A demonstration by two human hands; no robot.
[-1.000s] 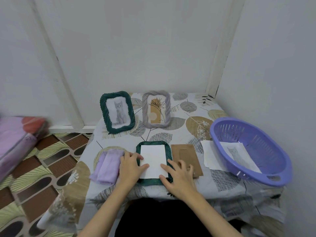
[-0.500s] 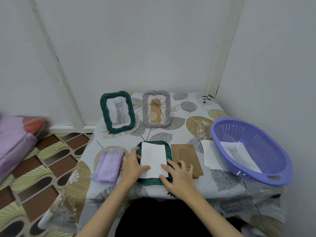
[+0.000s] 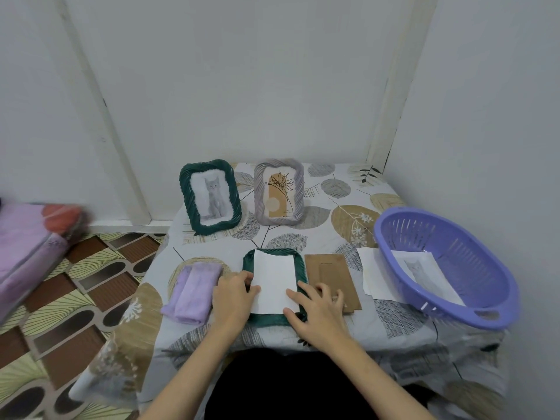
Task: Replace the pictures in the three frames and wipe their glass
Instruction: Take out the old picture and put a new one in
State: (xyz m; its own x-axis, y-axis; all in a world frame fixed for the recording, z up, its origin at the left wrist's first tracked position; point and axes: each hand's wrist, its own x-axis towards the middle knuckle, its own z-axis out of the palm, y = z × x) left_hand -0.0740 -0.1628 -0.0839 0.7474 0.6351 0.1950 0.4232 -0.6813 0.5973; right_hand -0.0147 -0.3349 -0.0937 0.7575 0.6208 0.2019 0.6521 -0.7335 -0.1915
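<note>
Three frames share a leaf-patterned counter [image 3: 348, 189], and the change of the last second lies in the nearest one. From the left: a folded purple cloth [image 3: 192, 287] waits unused near the counter's edge. Beside it the left hand [image 3: 235, 295] has shifted from the white sheet [image 3: 275, 281] to the frame's left rim, its fingers bent over the rim and seeming to hold it, though the grip is hard to read. The dark green frame [image 3: 274, 318] lies face down with the sheet lying skewed across its back, its top edge over the far rim. The right hand [image 3: 315, 313] stays flat, fingers spread across sheet, rim and the brown backing board [image 3: 331, 275]. Behind stand a green frame with a kitten picture [image 3: 210, 197] and a grey frame [image 3: 278, 195]. At far right, loose prints lie under and inside a purple basket [image 3: 445, 268]. The picture looks nearly seated; the backing, then the wiping, appear still to come.
</note>
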